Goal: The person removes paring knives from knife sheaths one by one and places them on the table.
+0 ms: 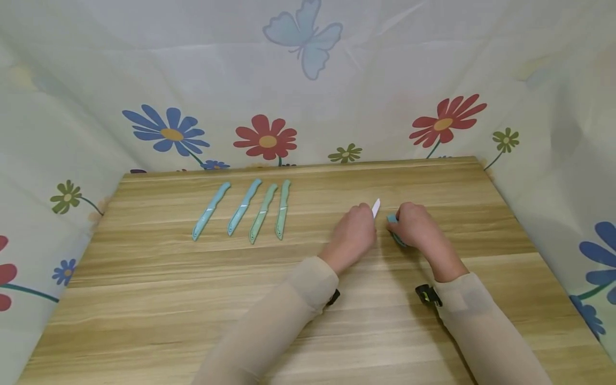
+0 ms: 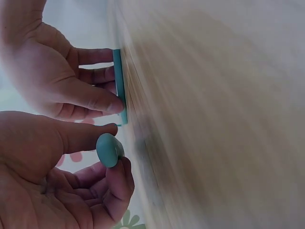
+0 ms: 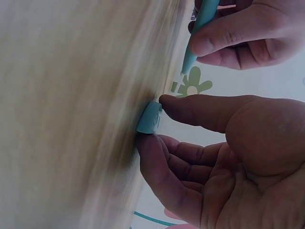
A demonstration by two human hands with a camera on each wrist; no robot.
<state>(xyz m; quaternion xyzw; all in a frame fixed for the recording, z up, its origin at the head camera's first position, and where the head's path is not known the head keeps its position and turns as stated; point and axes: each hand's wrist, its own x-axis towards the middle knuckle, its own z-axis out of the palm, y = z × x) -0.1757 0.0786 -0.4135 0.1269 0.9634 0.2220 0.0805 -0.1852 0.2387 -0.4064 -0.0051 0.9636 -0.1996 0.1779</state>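
Observation:
My left hand point(image 1: 355, 232) grips a paring knife by its turquoise handle point(image 2: 107, 150). The knife's pale bare blade point(image 1: 376, 208) points away from me, beyond the fingers. To its right, my right hand point(image 1: 415, 224) pinches a turquoise blade sheath point(image 3: 150, 118) between thumb and fingers, low over the wooden table. Blade and sheath are apart, with a small gap between the two hands. In the head view the knife handle is hidden behind the left hand, and most of the sheath is covered by the right.
Left of the hands, several sheathed knives lie side by side: a blue knife point(image 1: 210, 212), another blue knife point(image 1: 244, 207), a green knife point(image 1: 263, 214) and a second green knife point(image 1: 283, 209). A flower-printed curtain point(image 1: 375, 96) borders the wooden table point(image 1: 159, 299) at the back and sides.

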